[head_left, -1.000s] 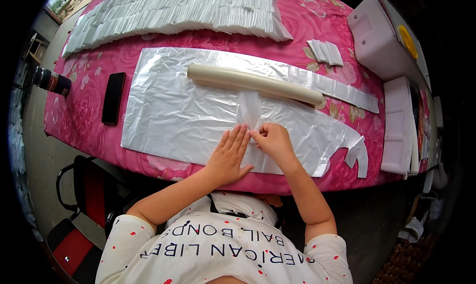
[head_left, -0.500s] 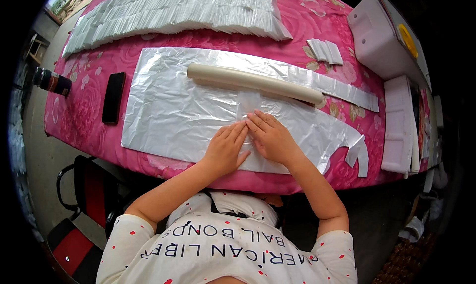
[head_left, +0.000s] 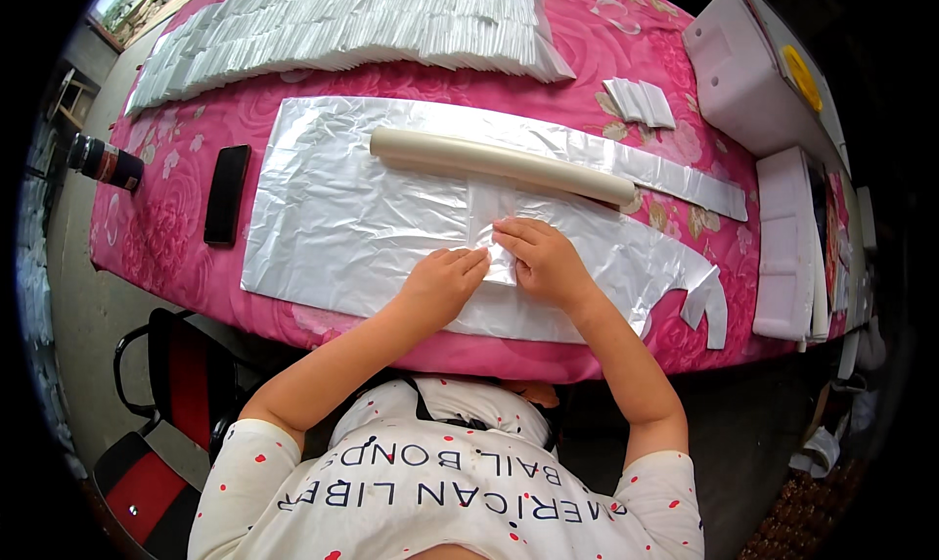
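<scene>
Two hands [head_left: 442, 281] [head_left: 544, 257] pinching clear strip [head_left: 492, 218] — long axis toward roll [head_left: 501, 159], away from person

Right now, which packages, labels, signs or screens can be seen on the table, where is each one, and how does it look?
Black phone: left side of the pink tablecloth, flat, dark screen, rectangular.
Dark bottle: far left table edge, lying down, with a reddish label band.
Yellow round sticker: on the white box at the far right.
Small folded white packets: upper right, stacked.
</scene>
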A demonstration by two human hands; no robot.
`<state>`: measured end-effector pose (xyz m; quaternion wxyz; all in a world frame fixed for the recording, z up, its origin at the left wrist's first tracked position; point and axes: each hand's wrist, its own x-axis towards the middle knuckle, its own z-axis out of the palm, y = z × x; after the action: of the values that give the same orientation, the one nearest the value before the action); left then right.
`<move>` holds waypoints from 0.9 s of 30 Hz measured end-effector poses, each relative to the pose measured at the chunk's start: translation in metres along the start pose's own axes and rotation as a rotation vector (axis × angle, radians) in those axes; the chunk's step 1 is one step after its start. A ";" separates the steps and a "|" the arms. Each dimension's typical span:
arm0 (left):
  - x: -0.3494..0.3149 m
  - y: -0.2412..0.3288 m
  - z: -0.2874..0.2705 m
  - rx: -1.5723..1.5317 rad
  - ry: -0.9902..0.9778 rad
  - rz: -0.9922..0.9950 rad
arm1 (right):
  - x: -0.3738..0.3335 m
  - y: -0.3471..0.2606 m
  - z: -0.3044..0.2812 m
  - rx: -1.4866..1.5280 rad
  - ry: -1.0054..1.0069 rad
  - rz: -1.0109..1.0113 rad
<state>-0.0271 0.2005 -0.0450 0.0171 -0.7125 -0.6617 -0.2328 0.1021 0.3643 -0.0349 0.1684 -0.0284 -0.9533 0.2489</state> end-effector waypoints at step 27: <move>0.024 -0.014 -0.024 -0.668 -0.116 -0.903 | 0.030 -0.026 -0.006 0.448 -0.181 0.967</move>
<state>-0.0478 0.2164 -0.0191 -0.3470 -0.3369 -0.7913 -0.3741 0.0763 0.3486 -0.0085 -0.0463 -0.4057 -0.7658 0.4968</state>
